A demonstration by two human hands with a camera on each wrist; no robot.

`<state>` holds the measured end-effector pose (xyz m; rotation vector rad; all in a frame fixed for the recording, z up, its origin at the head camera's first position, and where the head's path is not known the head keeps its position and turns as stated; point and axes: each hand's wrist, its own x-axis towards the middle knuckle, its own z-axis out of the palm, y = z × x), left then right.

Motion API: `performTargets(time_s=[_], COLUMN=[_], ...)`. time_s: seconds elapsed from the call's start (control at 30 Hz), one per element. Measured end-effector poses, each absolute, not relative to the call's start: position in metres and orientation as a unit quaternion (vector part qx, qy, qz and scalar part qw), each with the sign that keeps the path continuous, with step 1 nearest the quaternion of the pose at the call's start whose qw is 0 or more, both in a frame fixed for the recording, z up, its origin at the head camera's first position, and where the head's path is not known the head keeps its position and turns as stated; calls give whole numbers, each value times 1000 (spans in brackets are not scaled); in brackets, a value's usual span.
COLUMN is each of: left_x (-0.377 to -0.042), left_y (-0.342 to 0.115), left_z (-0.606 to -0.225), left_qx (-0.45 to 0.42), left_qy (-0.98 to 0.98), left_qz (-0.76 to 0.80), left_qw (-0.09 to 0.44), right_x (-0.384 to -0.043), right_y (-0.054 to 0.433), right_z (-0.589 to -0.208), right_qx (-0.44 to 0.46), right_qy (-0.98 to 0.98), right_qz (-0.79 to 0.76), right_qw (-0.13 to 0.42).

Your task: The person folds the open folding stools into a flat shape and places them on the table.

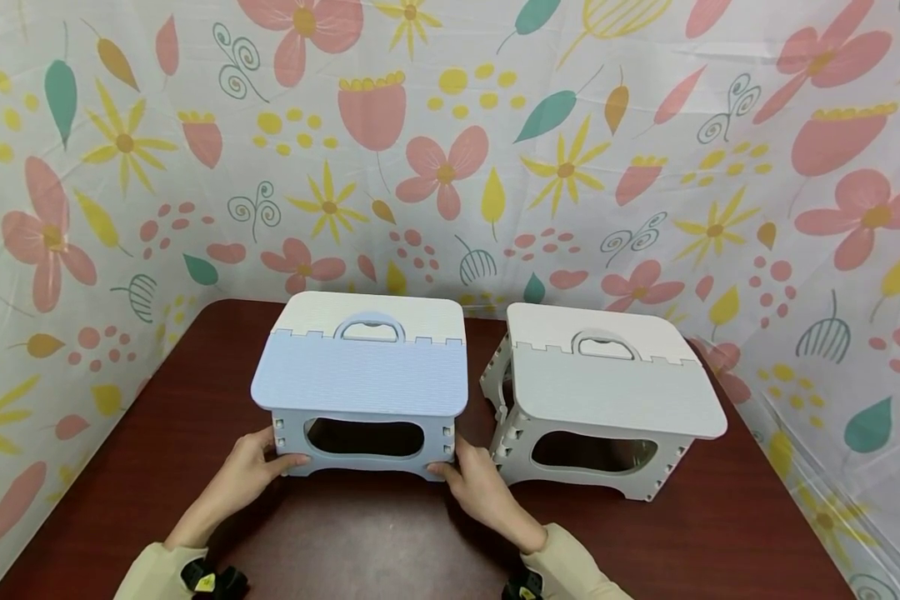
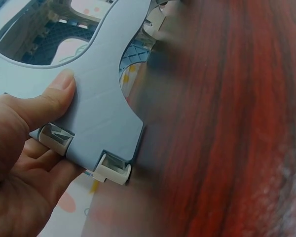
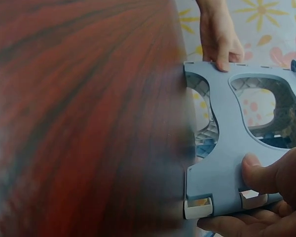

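Observation:
A blue and white folding step stool [image 1: 360,375] stands unfolded and upright on the table, its carry handle folded flat on the top. My left hand [image 1: 248,471] grips the lower left corner of its front panel; in the left wrist view the thumb [image 2: 59,94] presses the panel's face and the fingers curl behind the edge. At the lower right corner my right hand [image 1: 483,492] grips the same way, thumb [image 3: 256,173] on the front and fingers round the side. Just to the right stands a grey and white folding step stool [image 1: 607,400], also unfolded, with no hand on it.
Both stools are on a dark red-brown wooden table [image 1: 375,542], towards its back edge. A white cloth [image 1: 450,167] printed with flowers and leaves hangs behind the table and along its sides. The grey stool's left legs are close to my right hand.

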<state>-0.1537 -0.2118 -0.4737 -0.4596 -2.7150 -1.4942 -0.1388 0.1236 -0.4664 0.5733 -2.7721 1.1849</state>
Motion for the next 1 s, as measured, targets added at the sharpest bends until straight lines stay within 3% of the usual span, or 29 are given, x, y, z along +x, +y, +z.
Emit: performTargets(time_s=[0.5,1.0], left_x=[-154,-154], left_y=[-212,-212], left_z=[-473,-475], left_qx=[-165,-172], left_qy=[-864,-856], left_qz=[-475,-488], left_qw=[10,5], right_x=[-139,-140], right_y=[125,126], right_z=[-467,-469], right_qx=[210,202], right_qy=[-899,-898], right_qz=[381,390], right_qw=[51,31])
